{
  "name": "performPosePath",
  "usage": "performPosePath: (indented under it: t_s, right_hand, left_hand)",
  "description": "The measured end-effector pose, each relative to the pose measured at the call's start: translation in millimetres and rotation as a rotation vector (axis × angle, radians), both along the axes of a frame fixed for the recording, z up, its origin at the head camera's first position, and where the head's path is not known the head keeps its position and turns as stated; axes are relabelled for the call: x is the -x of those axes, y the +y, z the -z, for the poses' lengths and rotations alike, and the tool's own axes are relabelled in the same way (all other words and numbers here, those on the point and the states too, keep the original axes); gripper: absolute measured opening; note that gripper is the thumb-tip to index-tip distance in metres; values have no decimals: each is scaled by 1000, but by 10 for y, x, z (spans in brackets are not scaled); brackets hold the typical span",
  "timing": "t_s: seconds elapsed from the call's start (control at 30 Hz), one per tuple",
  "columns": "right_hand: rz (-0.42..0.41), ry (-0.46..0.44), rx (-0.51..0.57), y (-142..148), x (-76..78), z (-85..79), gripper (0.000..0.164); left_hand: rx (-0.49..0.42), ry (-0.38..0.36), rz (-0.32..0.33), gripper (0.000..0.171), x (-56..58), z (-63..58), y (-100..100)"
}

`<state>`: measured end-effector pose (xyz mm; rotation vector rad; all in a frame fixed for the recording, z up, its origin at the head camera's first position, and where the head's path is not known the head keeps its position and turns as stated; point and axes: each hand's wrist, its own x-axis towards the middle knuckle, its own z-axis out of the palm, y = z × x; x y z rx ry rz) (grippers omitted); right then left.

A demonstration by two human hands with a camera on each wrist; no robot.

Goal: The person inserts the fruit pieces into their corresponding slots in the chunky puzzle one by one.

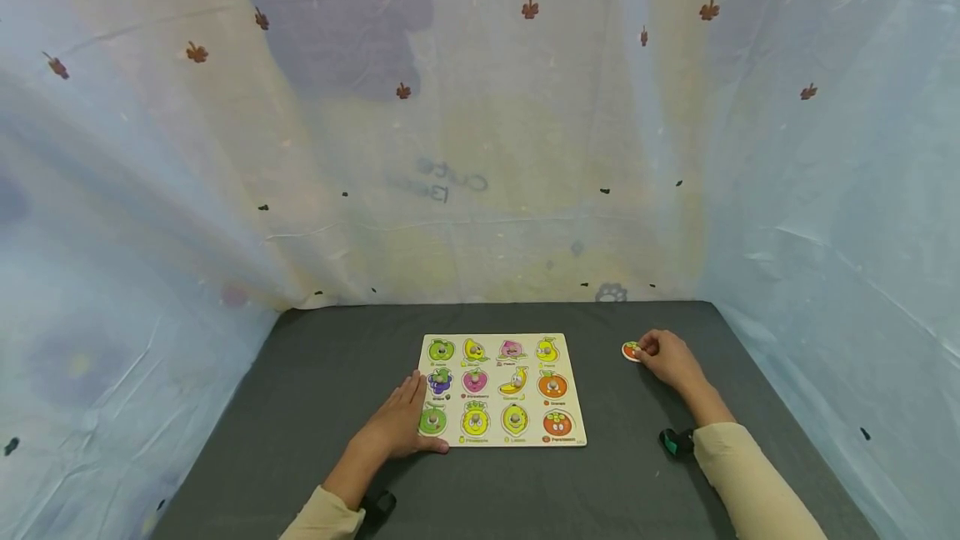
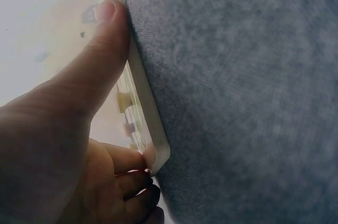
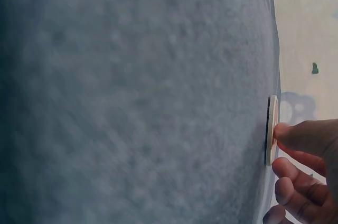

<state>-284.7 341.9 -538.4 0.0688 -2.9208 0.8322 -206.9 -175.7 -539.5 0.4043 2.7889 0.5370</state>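
Note:
The wooden fruit puzzle board (image 1: 495, 406) lies flat on the dark cloth, with rows of colourful fruit pictures across it. My left hand (image 1: 401, 421) rests at its near left corner, fingers along the left side and thumb (image 2: 111, 39) against the near edge. Off to the right of the board, my right hand (image 1: 670, 359) pinches a small round red puzzle piece (image 1: 630, 350) with green on it, by its top between thumb and forefinger. In the right wrist view the piece's pale edge (image 3: 271, 129) shows close over the cloth, and the other fingers are curled beside it.
Dark grey cloth (image 1: 330, 407) covers the table. Pale patterned sheets (image 1: 487, 140) hang behind and along both sides. A black band (image 1: 677, 443) with green sits by the right wrist, another dark one (image 1: 378, 511) by the left.

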Motion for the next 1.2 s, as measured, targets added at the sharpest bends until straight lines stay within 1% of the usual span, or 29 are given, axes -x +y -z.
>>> performPosePath:
  t_s: [0.23, 0.5, 1.0, 1.2]
  right_hand:
    - [-17, 15, -14, -57, -31, 16, 16]
    - [-53, 19, -7, -154, -88, -28, 15]
    - [-87, 54, -27, -361, -191, -94, 13]
    - [-101, 83, -23, -429, -221, -124, 12]
  left_hand:
    - [7, -5, 4, 132, 16, 35, -2]
    - [12, 26, 16, 131, 15, 57, -8]
    - [1, 22, 12, 131, -7, 18, -3]
    - [6, 17, 9, 130, -14, 4, 0]
